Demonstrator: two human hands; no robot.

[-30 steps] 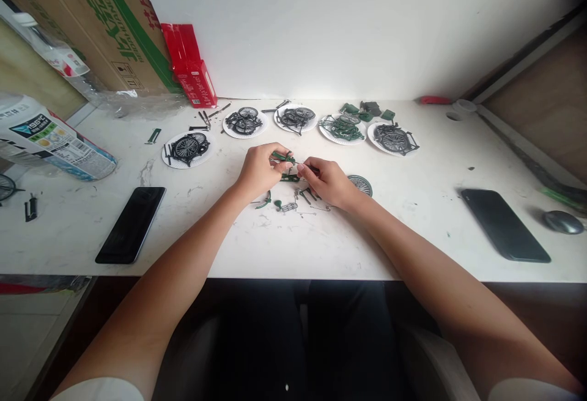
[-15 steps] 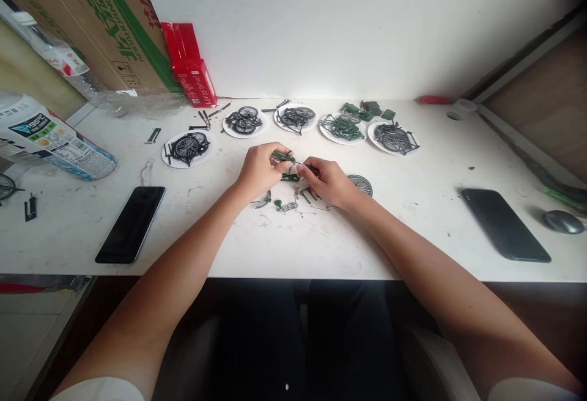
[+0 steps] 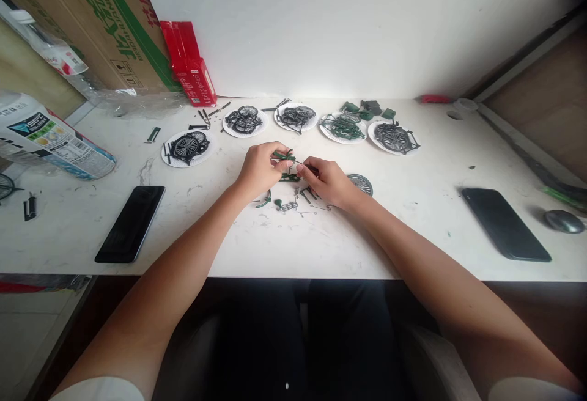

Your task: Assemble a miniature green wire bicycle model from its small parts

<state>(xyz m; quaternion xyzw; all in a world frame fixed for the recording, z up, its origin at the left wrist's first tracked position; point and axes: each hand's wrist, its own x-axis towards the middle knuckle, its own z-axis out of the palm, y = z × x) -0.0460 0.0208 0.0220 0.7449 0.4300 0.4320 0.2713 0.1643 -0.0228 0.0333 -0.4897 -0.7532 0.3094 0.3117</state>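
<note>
My left hand (image 3: pixel 262 170) is closed on a small green model bicycle part (image 3: pixel 283 156), held just above the table. My right hand (image 3: pixel 326 180) pinches a thin tool like a small screwdriver (image 3: pixel 300 163), whose tip meets the green part. Most of the tool is hidden by the fingers. Beneath the hands lie more green pieces (image 3: pixel 290 177), a curved green piece (image 3: pixel 266 198), a small green saddle-like piece (image 3: pixel 277 204) and a grey wire rack (image 3: pixel 288 206). A spoked model wheel (image 3: pixel 360 184) lies partly behind my right wrist.
Several paper plates (image 3: pixel 340 139) with model bicycle parts stand along the back. A black phone (image 3: pixel 130 224) lies at left, a dark phone (image 3: pixel 505 224) and a mouse (image 3: pixel 564 222) at right. At far left are a large bottle (image 3: pixel 55 138) and a red box (image 3: pixel 196 80).
Almost nothing differs. Both hands stay in the same place, with the tool still against the green part.
</note>
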